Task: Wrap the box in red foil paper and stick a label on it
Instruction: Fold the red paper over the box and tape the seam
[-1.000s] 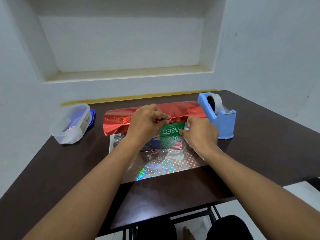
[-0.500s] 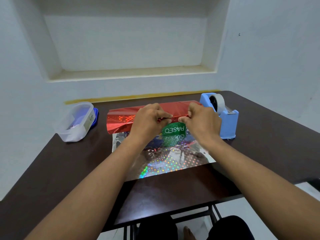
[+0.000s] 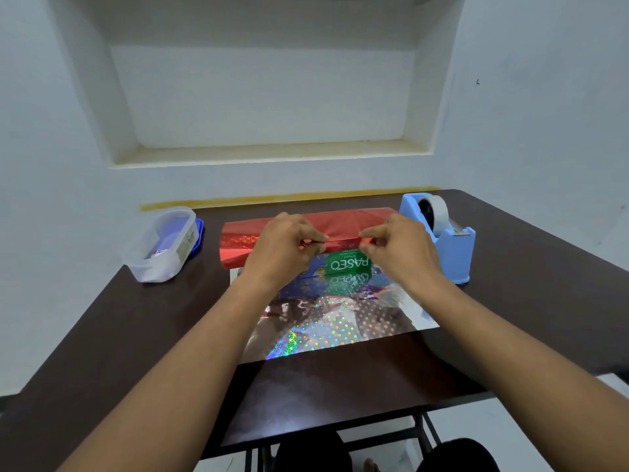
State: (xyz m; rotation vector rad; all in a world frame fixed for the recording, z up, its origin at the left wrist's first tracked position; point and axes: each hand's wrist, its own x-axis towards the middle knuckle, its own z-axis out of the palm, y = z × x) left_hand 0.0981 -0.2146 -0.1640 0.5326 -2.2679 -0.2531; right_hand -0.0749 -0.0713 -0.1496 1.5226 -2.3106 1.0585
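A green and blue PASEO box [image 3: 347, 263] lies on a sheet of foil paper whose shiny silver holographic side [image 3: 340, 321] faces up on the dark table. The far part of the foil, red side out [image 3: 340, 223], is folded over the box's top. My left hand [image 3: 282, 248] and my right hand [image 3: 398, 248] each pinch the red foil's near edge above the box's front face, a small gap between them. Most of the box is hidden by foil and hands. No label is in view.
A blue tape dispenser [image 3: 442, 236] with a white tape roll stands just right of my right hand. A clear plastic container [image 3: 163, 243] on a blue lid sits at the back left. The dark table [image 3: 136, 335] ends near my knees; a white wall with a niche rises behind.
My right hand rose from the box's right front to the red foil's edge and pinched it beside my left hand. The foil flap now covers more of the box's top.
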